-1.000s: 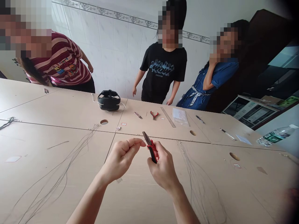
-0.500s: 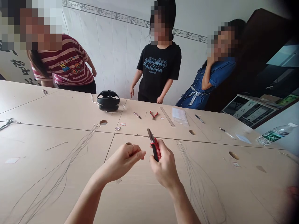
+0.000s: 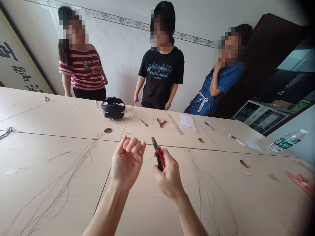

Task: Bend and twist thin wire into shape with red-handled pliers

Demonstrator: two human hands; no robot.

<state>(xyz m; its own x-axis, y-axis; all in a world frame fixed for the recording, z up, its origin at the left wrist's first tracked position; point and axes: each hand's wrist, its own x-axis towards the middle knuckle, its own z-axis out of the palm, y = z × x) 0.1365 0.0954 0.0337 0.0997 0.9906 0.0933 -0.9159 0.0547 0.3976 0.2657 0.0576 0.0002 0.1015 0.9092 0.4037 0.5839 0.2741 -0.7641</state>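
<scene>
Turns the left hand [image 3: 127, 162] from side-on pinch to palm-in curl just left of the red-handled pliers [image 3: 160, 160], keeps those clamped in the grip of the right hand [image 3: 169, 175], and seems to pause the plier work, with the left grip's contents impossible to tell.

A table [image 3: 142, 209] is bearing a headset [image 3: 112, 110], small pliers [image 3: 161, 122], a ruler [image 3: 176, 125], a bag [image 3: 188, 123] and pens [image 3: 209, 126]; two wire bundles [image 3: 96, 139] are lying nearer, a bottle [image 3: 286, 141] resting rightward.

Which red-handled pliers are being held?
The red-and-black pliers in the right hand; the other red-handled pair lies near the flat grey ruler.
</scene>
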